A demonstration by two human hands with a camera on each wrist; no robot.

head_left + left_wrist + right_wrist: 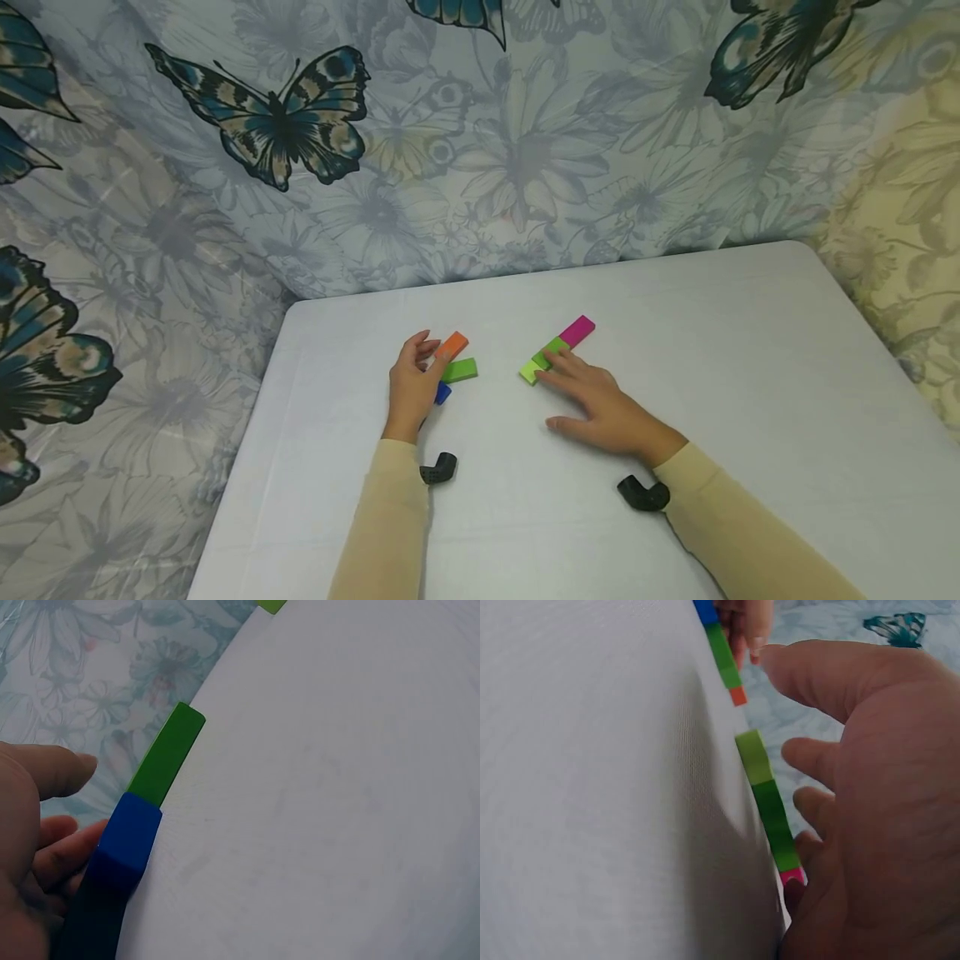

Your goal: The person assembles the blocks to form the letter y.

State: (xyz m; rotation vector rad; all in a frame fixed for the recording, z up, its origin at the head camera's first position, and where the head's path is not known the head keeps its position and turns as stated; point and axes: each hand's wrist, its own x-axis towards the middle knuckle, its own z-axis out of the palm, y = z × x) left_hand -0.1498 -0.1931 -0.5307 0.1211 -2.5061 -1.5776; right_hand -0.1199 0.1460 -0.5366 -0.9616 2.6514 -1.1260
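In the head view my left hand is beside three small blocks: an orange block, a green block and a blue block. Its thumb overlaps the orange block's near end, and the fingers bend loosely. The left wrist view has the blue block in front of the green one, thumb and fingers apart. My right hand spreads over a slanting line of blocks, fingertips at the yellow-green block and the green block. A magenta block forms the far end.
The blocks lie on a white-covered table. Behind it and to the left hangs cloth printed with flowers and butterflies. Black curved pieces are at both wrists.
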